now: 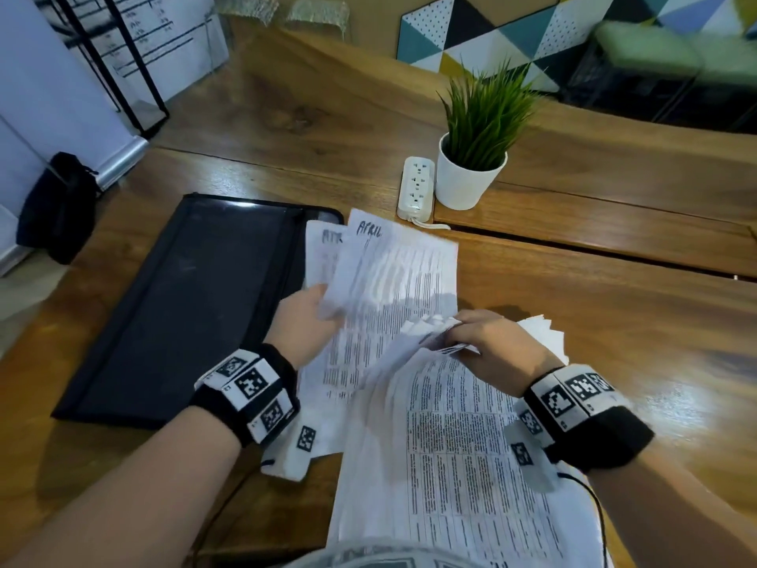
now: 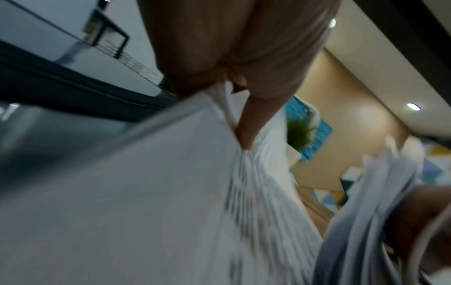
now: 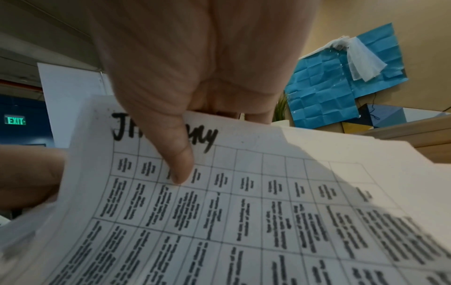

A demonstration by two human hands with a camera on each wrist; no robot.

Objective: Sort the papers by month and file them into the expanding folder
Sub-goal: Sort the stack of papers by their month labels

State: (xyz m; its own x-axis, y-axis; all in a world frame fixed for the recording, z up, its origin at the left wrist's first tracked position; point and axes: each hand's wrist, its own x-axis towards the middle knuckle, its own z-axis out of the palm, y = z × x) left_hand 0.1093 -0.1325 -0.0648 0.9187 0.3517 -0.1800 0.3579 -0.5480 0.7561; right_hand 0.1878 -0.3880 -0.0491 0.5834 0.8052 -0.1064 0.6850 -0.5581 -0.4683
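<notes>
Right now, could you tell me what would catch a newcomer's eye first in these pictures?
Two hands fanning printed sheets mid-table: the left hand holds the sheets marked APRIL, and the right hand pinches a gridded sheet whose handwritten heading its thumb half hides. Left lies the black expanding folder; behind stands a potted plant.
</notes>
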